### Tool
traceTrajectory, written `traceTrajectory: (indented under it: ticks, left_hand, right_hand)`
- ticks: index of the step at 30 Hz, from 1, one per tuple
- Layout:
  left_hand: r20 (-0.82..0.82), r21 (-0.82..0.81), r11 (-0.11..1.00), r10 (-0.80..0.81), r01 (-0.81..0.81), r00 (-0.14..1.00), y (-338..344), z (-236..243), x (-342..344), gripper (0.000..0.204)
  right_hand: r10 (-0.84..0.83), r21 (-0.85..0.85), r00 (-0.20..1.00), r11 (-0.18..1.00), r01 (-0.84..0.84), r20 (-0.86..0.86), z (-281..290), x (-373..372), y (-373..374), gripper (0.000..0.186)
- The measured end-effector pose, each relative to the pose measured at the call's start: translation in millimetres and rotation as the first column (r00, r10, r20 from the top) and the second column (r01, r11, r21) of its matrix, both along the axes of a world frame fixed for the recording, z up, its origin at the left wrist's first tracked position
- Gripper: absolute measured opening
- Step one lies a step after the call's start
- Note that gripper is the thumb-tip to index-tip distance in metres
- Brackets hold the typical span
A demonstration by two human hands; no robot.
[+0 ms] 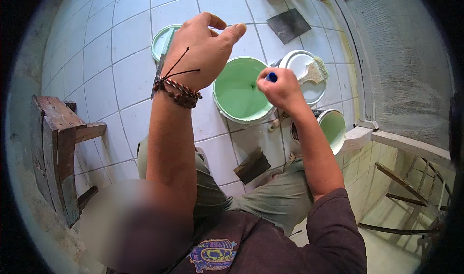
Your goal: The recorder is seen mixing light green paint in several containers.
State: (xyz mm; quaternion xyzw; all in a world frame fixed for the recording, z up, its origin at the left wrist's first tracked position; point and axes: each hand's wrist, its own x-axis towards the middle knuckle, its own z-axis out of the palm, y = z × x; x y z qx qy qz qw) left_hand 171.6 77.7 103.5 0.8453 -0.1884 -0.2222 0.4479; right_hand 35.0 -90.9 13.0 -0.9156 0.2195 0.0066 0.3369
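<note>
One blue tube [272, 77]: clamped in right hand [285, 88], seen nearly end-on
Bucket [244, 120]: left of that hand, the nearer one
Left hand [205, 49]: bucket's other side, thumb and fingers apart

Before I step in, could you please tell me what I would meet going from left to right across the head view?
Wooden stool, pale green round lid, left hand, large bucket of light green paint, right hand, broad pale-bristled brush, dark slatted frame.
</note>
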Motion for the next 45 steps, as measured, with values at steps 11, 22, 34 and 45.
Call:
traceTrajectory:
  ticks: [11,22,34,45]
  left_hand:
    - [0.031,0.015,1.000,-0.002,0.002,1.000,1,-1,-1,0.059]
    - [-0.005,0.025,1.000,-0.012,0.013,1.000,-1,3,-2,0.057]
    - [0.018,0.021,1.000,-0.012,0.011,1.000,2,1,0,0.056]
    - [-0.007,-0.036,0.999,-0.009,0.009,1.000,4,-2,2,0.058]
  right_hand:
    - [0.005,0.003,0.998,1.000,-0.004,-0.065,7,2,7,0.023]
    - [0.084,0.297,0.996,0.951,-0.089,0.030,9,4,10,0.020]
    - [0.144,0.207,0.986,0.970,-0.124,-0.084,10,1,18,0.023]
    - [0.158,0.063,0.973,0.987,-0.149,-0.166,7,4,13,0.024]
